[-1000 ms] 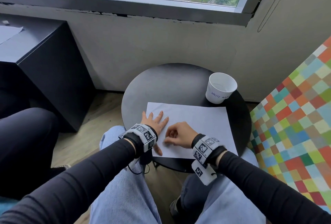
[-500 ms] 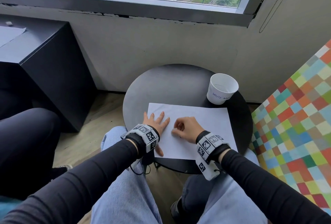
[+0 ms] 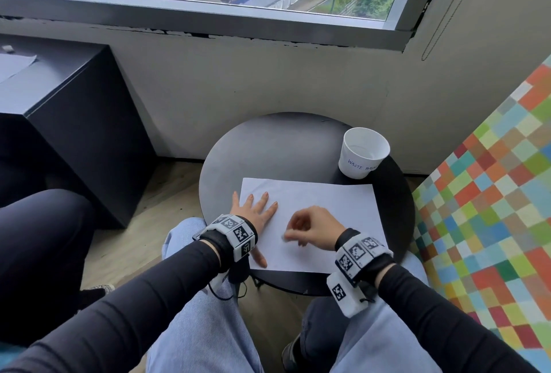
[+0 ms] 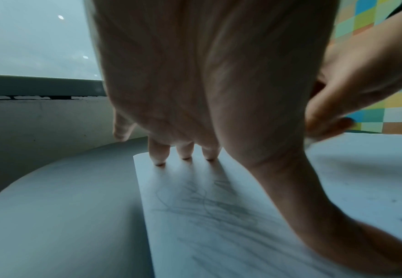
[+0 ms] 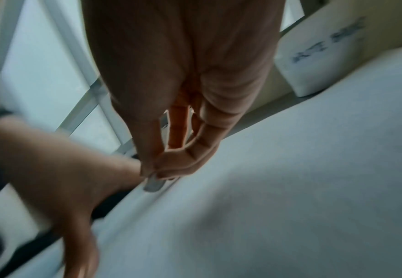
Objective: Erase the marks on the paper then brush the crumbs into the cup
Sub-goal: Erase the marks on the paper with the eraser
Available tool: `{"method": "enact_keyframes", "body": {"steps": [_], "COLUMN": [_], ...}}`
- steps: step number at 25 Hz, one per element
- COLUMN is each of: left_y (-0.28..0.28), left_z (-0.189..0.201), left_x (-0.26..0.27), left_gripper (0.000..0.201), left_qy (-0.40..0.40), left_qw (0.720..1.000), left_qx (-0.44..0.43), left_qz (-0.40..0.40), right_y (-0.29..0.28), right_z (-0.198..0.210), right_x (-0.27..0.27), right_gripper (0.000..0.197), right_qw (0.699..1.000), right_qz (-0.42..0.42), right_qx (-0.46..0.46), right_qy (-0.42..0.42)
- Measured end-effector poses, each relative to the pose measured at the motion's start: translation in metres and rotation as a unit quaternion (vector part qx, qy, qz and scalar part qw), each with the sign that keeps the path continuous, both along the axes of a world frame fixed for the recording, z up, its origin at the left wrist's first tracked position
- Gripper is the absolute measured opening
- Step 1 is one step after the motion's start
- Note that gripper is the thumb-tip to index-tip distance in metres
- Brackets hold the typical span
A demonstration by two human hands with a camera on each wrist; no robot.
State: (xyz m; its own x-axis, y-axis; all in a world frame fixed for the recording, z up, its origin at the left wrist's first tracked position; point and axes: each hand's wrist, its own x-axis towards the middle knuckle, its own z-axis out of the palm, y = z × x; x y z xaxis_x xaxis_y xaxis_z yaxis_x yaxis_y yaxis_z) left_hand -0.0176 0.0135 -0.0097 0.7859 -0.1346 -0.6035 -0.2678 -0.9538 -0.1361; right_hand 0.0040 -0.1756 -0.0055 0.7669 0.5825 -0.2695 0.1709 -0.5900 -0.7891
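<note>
On a round black table (image 3: 268, 146) under a window, the left hand (image 3: 253, 211) presses flat on the scribbled paper (image 3: 328, 202). The right hand (image 3: 316, 231) pinches a small eraser (image 5: 153, 183) against the sheet; the white cup (image 3: 362, 158) stands just beyond its far right corner.

paper (image 3: 325, 208): white sheet lying flat on the round dark desk, its near edge at the desk's near rim; faint grey pencil scribbles (image 4: 209, 205) on its left part
eraser (image 5: 153, 185): small pale block, blurred, tip touching the paper left of its middle
cup (image 3: 362, 155): white paper cup, upright, open, blue handwriting on its side; just beyond the paper's far right corner
</note>
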Motion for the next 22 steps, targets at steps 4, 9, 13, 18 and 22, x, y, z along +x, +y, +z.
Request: {"method": "enact_keyframes", "body": {"steps": [4, 9, 13, 18, 22], "left_y": [0.001, 0.004, 0.004, -0.007, -0.013], "left_z": [0.002, 0.008, 0.009, 0.001, -0.004], "left_x": [-0.003, -0.001, 0.004, 0.011, 0.018], "left_gripper": [0.148, 0.147, 0.139, 0.116, 0.124], "left_qy": [0.002, 0.024, 0.027, -0.018, -0.024], "left_qw": [1.000, 0.998, 0.997, 0.996, 0.995], "left_qx": [0.008, -0.005, -0.042, -0.088, -0.094], "left_qz": [-0.029, -0.062, -0.051, 0.009, 0.027], "right_y": [-0.028, -0.050, -0.055, -0.055, -0.033], "right_z": [0.004, -0.014, -0.023, -0.025, -0.015], "right_x": [0.014, -0.003, -0.018, -0.032, -0.019], "right_gripper": [0.012, 0.011, 0.011, 0.010, 0.010], "right_qw": [0.971, 0.973, 0.972, 0.971, 0.968], "right_qz": [-0.226, -0.223, -0.204, -0.214, -0.239], "right_qx": [0.052, -0.022, -0.065, -0.077, -0.025], "right_qy": [-0.055, -0.054, -0.096, -0.074, -0.074]}}
